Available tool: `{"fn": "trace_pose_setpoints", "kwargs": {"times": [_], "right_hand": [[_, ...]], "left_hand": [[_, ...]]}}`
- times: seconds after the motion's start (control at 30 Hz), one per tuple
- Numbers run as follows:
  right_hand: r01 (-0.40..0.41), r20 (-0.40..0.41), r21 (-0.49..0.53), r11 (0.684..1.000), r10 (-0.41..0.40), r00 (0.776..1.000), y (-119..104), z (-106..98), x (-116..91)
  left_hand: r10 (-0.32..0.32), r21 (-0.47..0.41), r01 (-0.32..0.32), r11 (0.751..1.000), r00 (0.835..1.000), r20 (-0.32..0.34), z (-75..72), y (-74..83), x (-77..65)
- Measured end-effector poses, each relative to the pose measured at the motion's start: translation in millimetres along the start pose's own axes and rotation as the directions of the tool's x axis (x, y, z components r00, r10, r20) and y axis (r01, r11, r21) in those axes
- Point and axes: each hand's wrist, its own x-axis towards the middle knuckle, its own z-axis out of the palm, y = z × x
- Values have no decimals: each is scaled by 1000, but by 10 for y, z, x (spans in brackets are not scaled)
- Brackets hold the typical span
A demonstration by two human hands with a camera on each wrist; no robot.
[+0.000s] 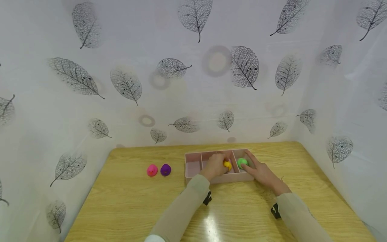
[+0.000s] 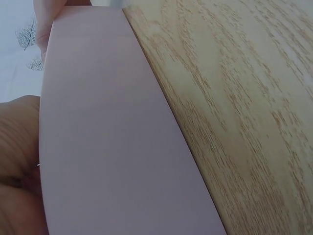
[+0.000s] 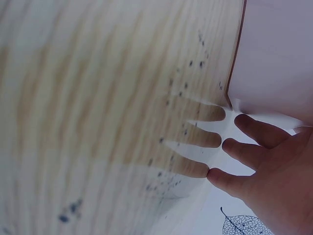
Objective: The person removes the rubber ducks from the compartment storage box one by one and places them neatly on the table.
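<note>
A pink divided box stands toward the back of the table. My left hand reaches over its front wall and grips a yellow rubber duck in the compartment beside the rightmost one. In the rightmost compartment sits a green rubber duck. My right hand lies at the box's right end, its thumb over the wall near the green duck. Three of its fingers extend straight and spread beside the outer wall in the right wrist view. The left wrist view shows mostly the box's front wall, with the duck hidden.
Left of the box, a pink rubber duck and a purple rubber duck stand side by side on the wooden table. A white curtain with leaf prints hangs behind the table and along both sides.
</note>
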Motion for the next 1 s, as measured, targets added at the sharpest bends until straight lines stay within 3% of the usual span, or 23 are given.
{"fn": "trace_pose_setpoints", "kwargs": {"times": [0.27,0.63,1.0], "right_hand": [[0,-3,-2,1000,0,1000,12,3,-1],[3,-1,5,1000,-3,1000,-4,1,0],[19,-4,-1,1000,-19,1000,14,-3,7]], "left_hand": [[-11,-44,11,999,1000,12,13,4,-3],[-27,-8,27,1000,999,26,35,-7,24],[23,-53,-21,998,999,30,24,-11,17]]}}
